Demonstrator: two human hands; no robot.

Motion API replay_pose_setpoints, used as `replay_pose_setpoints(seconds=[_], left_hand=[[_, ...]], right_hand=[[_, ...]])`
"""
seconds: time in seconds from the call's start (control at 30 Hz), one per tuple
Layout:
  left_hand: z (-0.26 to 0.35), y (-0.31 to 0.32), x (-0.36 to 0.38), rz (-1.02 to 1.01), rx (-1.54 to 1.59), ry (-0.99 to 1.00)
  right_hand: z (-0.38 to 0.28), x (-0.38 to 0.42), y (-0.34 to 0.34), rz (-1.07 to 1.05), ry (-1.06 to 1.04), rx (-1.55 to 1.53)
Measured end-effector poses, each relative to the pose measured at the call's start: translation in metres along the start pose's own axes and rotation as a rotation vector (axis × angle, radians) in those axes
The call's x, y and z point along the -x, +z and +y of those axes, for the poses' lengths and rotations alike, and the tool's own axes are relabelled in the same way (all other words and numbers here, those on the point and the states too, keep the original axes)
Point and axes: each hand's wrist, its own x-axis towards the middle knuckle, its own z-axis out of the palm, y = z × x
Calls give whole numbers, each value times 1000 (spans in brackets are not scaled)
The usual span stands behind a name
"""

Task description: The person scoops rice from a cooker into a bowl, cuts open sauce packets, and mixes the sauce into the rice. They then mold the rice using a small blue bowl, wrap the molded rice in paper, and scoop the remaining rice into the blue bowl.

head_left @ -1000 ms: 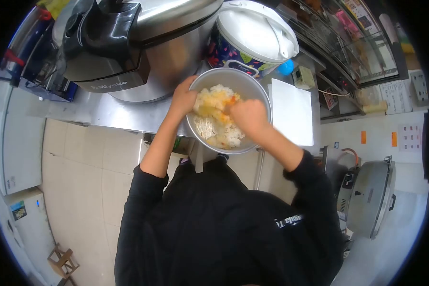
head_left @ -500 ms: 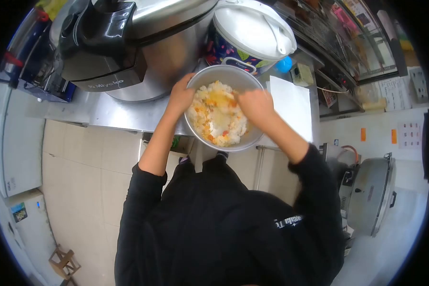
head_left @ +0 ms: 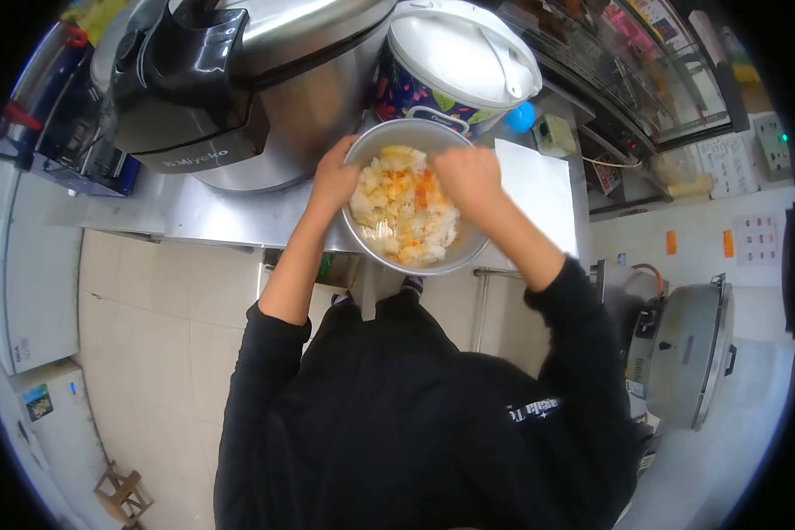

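Observation:
A grey metal saucepan (head_left: 470, 256) holds white rice (head_left: 402, 208) streaked with orange and yellow; its long handle (head_left: 368, 296) points toward my body. My left hand (head_left: 334, 181) grips the pan's rim on the left side, thumb toward the inside. Over the right part of the pan, my right hand (head_left: 468, 181) is closed in a fist, knuckles up. It lies low above the rice, and I cannot tell what is in its fingers. A shiny pale patch shows at the rice's lower left.
A large Miyako rice cooker (head_left: 314, 110) stands on the steel counter (head_left: 238, 221) behind my left hand. A patterned container with a white lid (head_left: 455, 53) is just beyond the pan. White paper (head_left: 534, 199) lies to the right, near a blue ball-like object (head_left: 521, 117).
My right hand has shifted slightly left and up over the pan. The rice has been turned over, with more orange showing in the middle. My left hand keeps its grip on the rim.

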Motion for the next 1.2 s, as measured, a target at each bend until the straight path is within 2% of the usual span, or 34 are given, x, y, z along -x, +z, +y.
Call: replay_pose_setpoints(seconds=[0.03,0.13,0.17,0.27,0.37,0.47,0.57,0.67,0.77,0.87,0.93,1.0,1.1,1.2], left_hand=[[2,1,3,-6,5,3],[11,2,5,22,36,2],[8,2,3,29,37,15],[-2,2,0,24,31,37],[1,2,4,5,8,6],[10,0,0,4,-44,-15],[1,2,2,-7,-47,-9],[3,2,-1,13,-17,-14],[5,0,1,24,-44,5],[5,1,5,-2,-57,-10],[10,-1,1,-29,-51,-29],[4,0,0,0,-52,-13],[5,4,3,19,-47,-21],[5,3,-2,20,28,-42]], right_hand=[[8,-2,-2,-5,51,25],[-13,41,21,-94,-120,-65],[-12,52,9,-97,-162,-86],[-7,71,-43,-280,-101,-90],[-24,79,-16,-257,-249,-82],[-12,37,-2,-64,-87,-53],[6,1,5,-32,-63,5],[-9,33,22,-102,-101,-86],[-11,68,-47,-293,-229,-100],[-9,75,-15,-248,-249,-8],[5,45,-8,-148,-69,61],[14,10,-25,2,-42,44],[10,0,18,-58,-61,86],[1,46,10,-284,-9,8]])
